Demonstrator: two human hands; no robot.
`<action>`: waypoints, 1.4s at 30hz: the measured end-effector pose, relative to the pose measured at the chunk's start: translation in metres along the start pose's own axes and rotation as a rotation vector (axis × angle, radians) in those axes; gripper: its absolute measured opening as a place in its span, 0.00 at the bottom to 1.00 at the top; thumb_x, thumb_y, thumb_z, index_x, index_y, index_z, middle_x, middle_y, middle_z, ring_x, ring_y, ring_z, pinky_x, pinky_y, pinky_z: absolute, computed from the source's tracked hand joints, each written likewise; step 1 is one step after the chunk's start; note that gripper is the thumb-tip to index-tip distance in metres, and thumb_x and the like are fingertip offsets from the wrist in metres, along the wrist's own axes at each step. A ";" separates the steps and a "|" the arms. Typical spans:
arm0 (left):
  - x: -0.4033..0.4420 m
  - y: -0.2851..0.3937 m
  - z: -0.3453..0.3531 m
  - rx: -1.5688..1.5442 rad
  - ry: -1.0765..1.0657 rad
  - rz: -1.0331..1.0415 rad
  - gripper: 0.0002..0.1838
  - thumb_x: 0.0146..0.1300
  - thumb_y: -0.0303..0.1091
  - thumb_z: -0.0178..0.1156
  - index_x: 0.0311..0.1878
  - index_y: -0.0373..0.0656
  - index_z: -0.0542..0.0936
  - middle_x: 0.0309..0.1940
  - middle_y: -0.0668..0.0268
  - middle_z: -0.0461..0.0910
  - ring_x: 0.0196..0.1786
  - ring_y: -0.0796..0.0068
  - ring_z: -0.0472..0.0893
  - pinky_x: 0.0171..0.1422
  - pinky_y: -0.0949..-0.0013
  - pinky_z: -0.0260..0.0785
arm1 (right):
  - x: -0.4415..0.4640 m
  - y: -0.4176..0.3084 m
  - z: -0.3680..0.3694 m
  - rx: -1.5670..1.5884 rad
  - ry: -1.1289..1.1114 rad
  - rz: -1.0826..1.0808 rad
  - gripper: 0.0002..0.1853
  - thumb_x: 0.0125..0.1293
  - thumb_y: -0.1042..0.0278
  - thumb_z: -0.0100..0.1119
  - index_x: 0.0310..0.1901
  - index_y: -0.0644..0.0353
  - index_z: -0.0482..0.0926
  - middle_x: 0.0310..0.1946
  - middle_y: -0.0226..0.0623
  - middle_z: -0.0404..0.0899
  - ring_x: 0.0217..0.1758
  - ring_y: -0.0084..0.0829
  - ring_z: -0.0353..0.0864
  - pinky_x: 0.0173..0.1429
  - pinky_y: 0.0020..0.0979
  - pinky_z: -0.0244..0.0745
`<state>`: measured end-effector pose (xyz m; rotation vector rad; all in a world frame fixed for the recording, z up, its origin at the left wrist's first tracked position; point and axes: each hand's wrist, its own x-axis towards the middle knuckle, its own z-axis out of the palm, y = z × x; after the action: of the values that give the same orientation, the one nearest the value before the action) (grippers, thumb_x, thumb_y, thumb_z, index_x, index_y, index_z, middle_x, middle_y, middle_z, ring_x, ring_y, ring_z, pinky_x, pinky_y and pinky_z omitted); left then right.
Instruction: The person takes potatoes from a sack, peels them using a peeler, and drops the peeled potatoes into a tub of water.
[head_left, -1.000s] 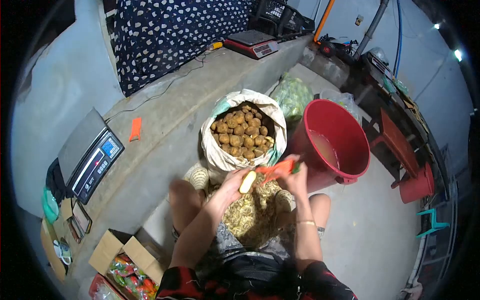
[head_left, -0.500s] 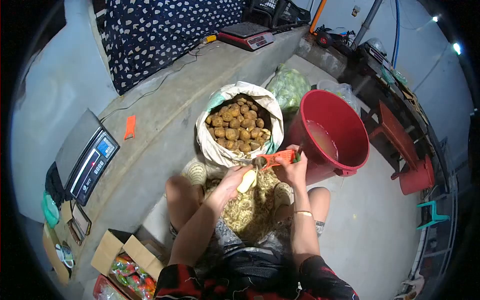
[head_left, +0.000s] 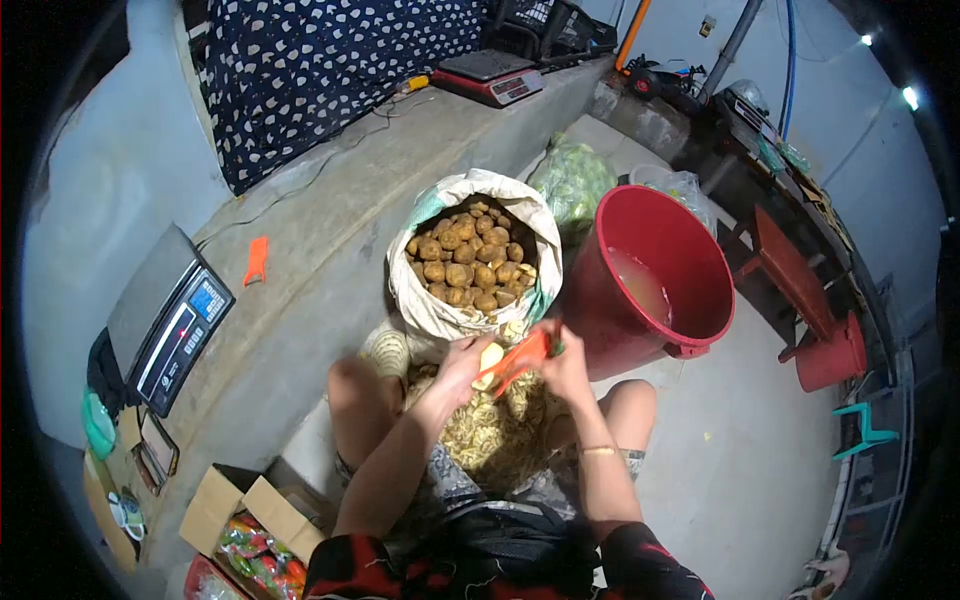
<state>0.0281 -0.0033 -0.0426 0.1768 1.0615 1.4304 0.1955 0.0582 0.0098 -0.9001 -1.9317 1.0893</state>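
Observation:
Between my legs, my left hand (head_left: 462, 368) is wrapped round a peeled yellow potato (head_left: 489, 362). My right hand (head_left: 566, 368) grips an orange peeler (head_left: 526, 354), whose head lies against or just over the potato; contact is blurred. A heap of potato peels (head_left: 490, 425) covers the floor below both hands. Just beyond them stands an open white sack (head_left: 408, 280) full of unpeeled brown potatoes (head_left: 466, 250). To the right of the sack is a large red bucket (head_left: 640, 345) with some cloudy liquid in it.
A bag of green vegetables (head_left: 575, 180) sits behind the bucket. On the concrete ledge (head_left: 330, 210) at left lie another orange peeler (head_left: 256, 260) and a digital scale (head_left: 180, 335); a red scale (head_left: 488, 78) stands farther back. A cardboard box (head_left: 215, 505) with bagged peppers is at lower left.
My right hand has drawn the peeler down and left, from the potato's far end across it. The left hand keeps the potato, now slightly turned. The view has shifted slightly.

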 end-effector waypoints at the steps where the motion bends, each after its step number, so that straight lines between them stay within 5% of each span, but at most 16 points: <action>1: -0.002 0.001 -0.006 0.196 -0.065 -0.022 0.14 0.70 0.38 0.58 0.45 0.34 0.79 0.31 0.64 0.81 0.25 0.76 0.79 0.26 0.70 0.72 | 0.011 0.016 -0.006 0.031 0.073 -0.010 0.21 0.47 0.75 0.78 0.41 0.62 0.76 0.34 0.32 0.81 0.39 0.23 0.78 0.49 0.29 0.75; 3: -0.010 0.006 -0.004 0.147 -0.074 -0.035 0.13 0.70 0.37 0.58 0.45 0.34 0.78 0.32 0.63 0.81 0.25 0.75 0.79 0.25 0.70 0.74 | 0.029 0.034 -0.017 0.286 0.223 0.119 0.21 0.48 0.77 0.77 0.42 0.63 0.75 0.33 0.32 0.80 0.38 0.22 0.79 0.44 0.25 0.76; 7: -0.008 0.009 0.001 -0.107 0.041 0.022 0.13 0.70 0.39 0.59 0.41 0.35 0.79 0.30 0.64 0.80 0.25 0.77 0.77 0.24 0.71 0.70 | 0.007 0.012 -0.012 0.166 0.037 -0.007 0.23 0.48 0.74 0.78 0.44 0.64 0.74 0.36 0.33 0.80 0.37 0.24 0.79 0.47 0.30 0.77; 9: -0.009 0.009 0.005 0.008 0.034 0.003 0.13 0.70 0.39 0.58 0.40 0.35 0.79 0.29 0.65 0.80 0.25 0.77 0.78 0.24 0.72 0.70 | 0.001 0.013 -0.004 -0.038 0.014 -0.094 0.22 0.49 0.73 0.77 0.43 0.63 0.74 0.35 0.32 0.80 0.37 0.25 0.79 0.47 0.31 0.77; 13: -0.006 0.001 -0.005 0.128 -0.059 -0.013 0.16 0.68 0.41 0.61 0.40 0.35 0.79 0.27 0.66 0.80 0.24 0.78 0.78 0.23 0.72 0.69 | 0.028 0.020 -0.028 0.284 0.257 0.184 0.19 0.51 0.81 0.73 0.41 0.64 0.73 0.32 0.32 0.81 0.35 0.25 0.79 0.40 0.26 0.77; 18: 0.012 -0.005 -0.007 -0.014 0.086 0.045 0.13 0.71 0.36 0.57 0.45 0.34 0.79 0.30 0.63 0.82 0.27 0.75 0.81 0.29 0.72 0.75 | 0.000 0.012 0.000 0.003 -0.039 -0.004 0.24 0.47 0.75 0.79 0.44 0.63 0.75 0.35 0.31 0.80 0.41 0.24 0.80 0.49 0.30 0.76; 21: -0.005 0.003 -0.006 0.112 -0.063 -0.043 0.13 0.72 0.38 0.54 0.46 0.35 0.77 0.30 0.62 0.82 0.28 0.73 0.82 0.31 0.70 0.78 | 0.030 0.024 -0.025 0.180 0.250 0.072 0.20 0.49 0.79 0.75 0.42 0.64 0.74 0.34 0.33 0.81 0.37 0.24 0.81 0.43 0.27 0.78; 22: -0.008 0.006 -0.005 0.117 -0.066 -0.038 0.13 0.72 0.38 0.54 0.46 0.35 0.77 0.30 0.62 0.82 0.28 0.73 0.82 0.31 0.70 0.78 | 0.031 0.018 -0.031 0.348 0.233 0.078 0.21 0.48 0.77 0.76 0.41 0.64 0.74 0.34 0.34 0.81 0.37 0.23 0.80 0.43 0.28 0.78; 26: 0.000 0.005 0.000 -0.074 0.051 -0.048 0.13 0.73 0.39 0.53 0.46 0.36 0.77 0.31 0.63 0.81 0.29 0.74 0.82 0.29 0.70 0.76 | 0.000 0.014 -0.001 -0.052 -0.067 -0.035 0.22 0.46 0.72 0.80 0.40 0.64 0.76 0.34 0.35 0.81 0.45 0.28 0.80 0.52 0.32 0.75; 30: -0.014 0.002 -0.008 0.019 -0.058 -0.084 0.13 0.73 0.38 0.52 0.47 0.37 0.77 0.33 0.63 0.81 0.31 0.74 0.82 0.29 0.70 0.76 | 0.027 0.006 -0.030 0.305 0.243 0.195 0.21 0.48 0.77 0.77 0.41 0.64 0.75 0.33 0.34 0.81 0.41 0.26 0.81 0.48 0.31 0.77; 34: 0.002 0.003 -0.001 -0.049 0.015 -0.079 0.12 0.73 0.37 0.53 0.47 0.36 0.77 0.31 0.61 0.81 0.28 0.72 0.81 0.26 0.69 0.76 | 0.001 0.002 -0.004 -0.136 -0.047 -0.124 0.23 0.45 0.70 0.80 0.41 0.65 0.77 0.36 0.32 0.81 0.42 0.28 0.79 0.49 0.30 0.76; 38: -0.006 0.003 -0.005 0.057 -0.030 -0.080 0.13 0.72 0.38 0.55 0.48 0.37 0.77 0.35 0.59 0.82 0.31 0.69 0.83 0.25 0.66 0.78 | 0.028 0.024 -0.027 0.210 0.287 0.170 0.22 0.48 0.74 0.78 0.43 0.66 0.75 0.35 0.36 0.82 0.40 0.25 0.81 0.47 0.28 0.78; 40: -0.006 0.006 -0.004 -0.007 0.006 -0.090 0.13 0.72 0.39 0.54 0.49 0.38 0.77 0.36 0.60 0.82 0.31 0.70 0.83 0.26 0.66 0.78 | 0.017 0.021 -0.019 0.271 0.045 0.057 0.22 0.48 0.74 0.78 0.43 0.67 0.75 0.36 0.36 0.82 0.41 0.25 0.81 0.47 0.29 0.78; 42: 0.001 0.001 -0.003 -0.038 0.048 -0.092 0.19 0.71 0.40 0.57 0.54 0.33 0.72 0.37 0.58 0.80 0.30 0.70 0.81 0.24 0.64 0.76 | 0.009 0.021 -0.007 -0.014 -0.009 -0.049 0.23 0.47 0.74 0.79 0.42 0.66 0.76 0.37 0.34 0.82 0.41 0.26 0.80 0.48 0.30 0.77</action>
<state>0.0247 -0.0038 -0.0442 0.0653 1.0673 1.3766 0.2017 0.0768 -0.0041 -0.8529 -1.9605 1.0545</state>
